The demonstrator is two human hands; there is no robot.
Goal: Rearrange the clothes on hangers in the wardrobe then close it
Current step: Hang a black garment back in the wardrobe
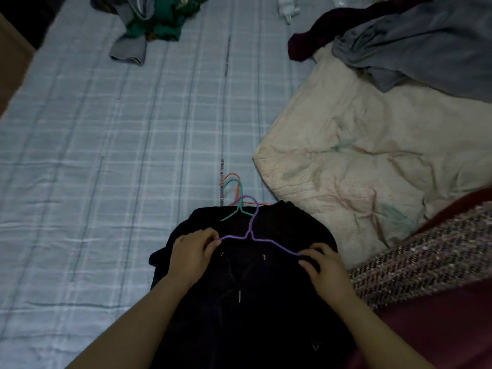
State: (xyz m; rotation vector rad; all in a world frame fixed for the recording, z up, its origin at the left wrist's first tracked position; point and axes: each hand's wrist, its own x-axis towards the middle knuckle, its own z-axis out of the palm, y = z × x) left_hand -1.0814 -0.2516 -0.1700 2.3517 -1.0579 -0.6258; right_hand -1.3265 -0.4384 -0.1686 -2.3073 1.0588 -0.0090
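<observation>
**Inspection: black hooded top and purple hanger on the bed**

Nearest my view, both forearms reach in from the bottom edge over a black hooded top (247,302), which lies spread on the bed directly below me. Its two drawstring eyelets and cords show.

A purple hanger (249,234) lies on the upper part of the top, with its hook pointing away from me. The left hand (191,251) has its fingers curled and pinches the left end of the hanger's arm. The right hand (323,270) is likewise curled and pinches the black cloth where the hanger's right arm runs out of sight beneath it.

Just beyond the purple hook lie two more hangers:
- A teal hanger (238,207) lies partly on the top's far edge.
- An orange hanger (232,173) lies farthest out, with its hook on the sheet.

The bed carries a pale blue checked sheet (106,155). A cream quilt (359,155) lies crumpled to the right, touching the black top's far right edge. On the quilt's far end are a grey garment (426,49) and a maroon cloth (306,46).

A heap of green and grey clothes (154,20) sits at the far end of the sheet, well apart from the hands.

A speckled woven cloth (426,265) and a dark red cloth (439,328) lie at the lower right, beside my right arm.
</observation>
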